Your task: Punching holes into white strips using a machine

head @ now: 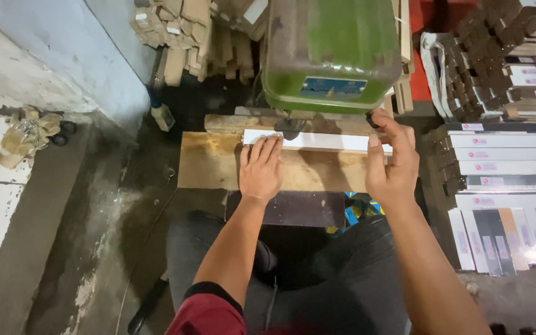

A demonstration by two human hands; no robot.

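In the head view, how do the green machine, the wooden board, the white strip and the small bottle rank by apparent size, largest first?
1. Green machine, though its top is cut off by the frame.
2. Wooden board, a close second.
3. White strip, which both hands hold down.
4. Small bottle, lying farther from the camera, so it may look smaller than it is.

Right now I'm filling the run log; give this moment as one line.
left hand flat on white strip | right hand at strip's right end | strip on wooden board under green machine

Grey concrete floor (pixel 94 248), pale wall (pixel 32 56) at left.
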